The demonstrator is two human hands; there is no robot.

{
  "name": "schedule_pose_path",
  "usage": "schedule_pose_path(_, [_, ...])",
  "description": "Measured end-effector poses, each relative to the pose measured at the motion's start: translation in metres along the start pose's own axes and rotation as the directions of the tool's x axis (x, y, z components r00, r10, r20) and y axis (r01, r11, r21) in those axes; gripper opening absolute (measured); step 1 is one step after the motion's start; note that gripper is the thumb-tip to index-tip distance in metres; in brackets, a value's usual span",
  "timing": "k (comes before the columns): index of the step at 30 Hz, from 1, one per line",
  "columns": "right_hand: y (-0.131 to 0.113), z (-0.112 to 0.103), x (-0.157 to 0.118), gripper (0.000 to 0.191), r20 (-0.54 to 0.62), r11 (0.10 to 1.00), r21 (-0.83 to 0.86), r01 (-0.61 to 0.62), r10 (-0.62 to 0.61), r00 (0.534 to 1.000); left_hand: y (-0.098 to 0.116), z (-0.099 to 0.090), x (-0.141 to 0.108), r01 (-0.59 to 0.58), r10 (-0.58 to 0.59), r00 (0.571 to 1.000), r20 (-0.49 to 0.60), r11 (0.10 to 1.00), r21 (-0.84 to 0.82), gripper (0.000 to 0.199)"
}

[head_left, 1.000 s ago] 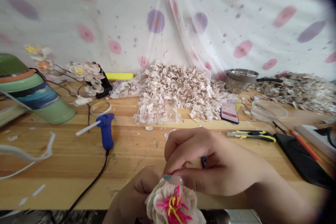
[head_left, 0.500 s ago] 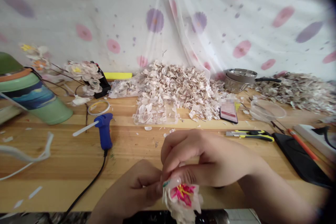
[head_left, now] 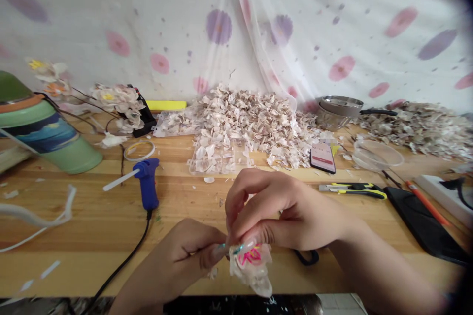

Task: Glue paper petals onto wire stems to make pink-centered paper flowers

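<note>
Wooden tabletop carries most of the clutter, and just above its near edge both hands meet on a small white flower with pink and yellow threads at its centre. The right hand curls over the flower from above, its fingers bent close and pinching the petals against the thumb; the left hand comes in from the left, its fingers closed on the flower's side. A small dark loop lies on the wood just under the right wrist. To the left, well apart from the hands, a blue glue gun lies with its black cord running toward the near edge, and beyond it a green flask lies on its side. Behind the hands a clear plastic box holds pale petals, and a large heap of petals rises just behind it against the spotted curtain. A phone rests at the right foot of that heap, beside a clear dish; whether it holds anything cannot be told. A metal pan stands further back. A yellow-and-black knife lies near the right forearm.
</note>
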State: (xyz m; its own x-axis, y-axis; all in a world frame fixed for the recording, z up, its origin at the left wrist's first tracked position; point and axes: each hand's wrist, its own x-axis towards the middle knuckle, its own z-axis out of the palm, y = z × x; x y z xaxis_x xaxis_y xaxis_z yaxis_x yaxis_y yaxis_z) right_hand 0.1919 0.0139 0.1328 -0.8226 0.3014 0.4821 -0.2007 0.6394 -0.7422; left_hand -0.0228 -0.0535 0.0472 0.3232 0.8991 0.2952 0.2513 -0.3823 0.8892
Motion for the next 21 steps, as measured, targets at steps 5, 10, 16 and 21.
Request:
schedule_pose_path(5, [0.006, -0.006, -0.001, 0.014, -0.031, 0.974, -0.199, -0.108, 0.104, 0.994, 0.015, -0.004, 0.012, 0.063, -0.068, 0.998, 0.013, 0.965, 0.253, 0.04])
schedule_pose_path(10, [0.012, -0.006, -0.002, 0.019, -0.048, 0.828, -0.509, -0.235, 0.244, 0.968, 0.01, 0.004, 0.016, 0.201, -0.183, 0.98, -0.082, 0.895, 0.398, 0.042])
schedule_pose_path(16, [0.017, -0.002, -0.002, 0.012, -0.039, 0.76, -0.617, -0.205, 0.231, 0.972, 0.005, 0.009, 0.016, 0.301, -0.291, 0.952, -0.093, 0.848, 0.436, 0.042])
schedule_pose_path(21, [0.018, -0.005, -0.004, 0.011, -0.094, 0.792, -0.585, -0.177, 0.15, 0.984, 0.001, 0.01, 0.015, 0.33, -0.282, 0.942, -0.182, 0.874, 0.356, 0.039])
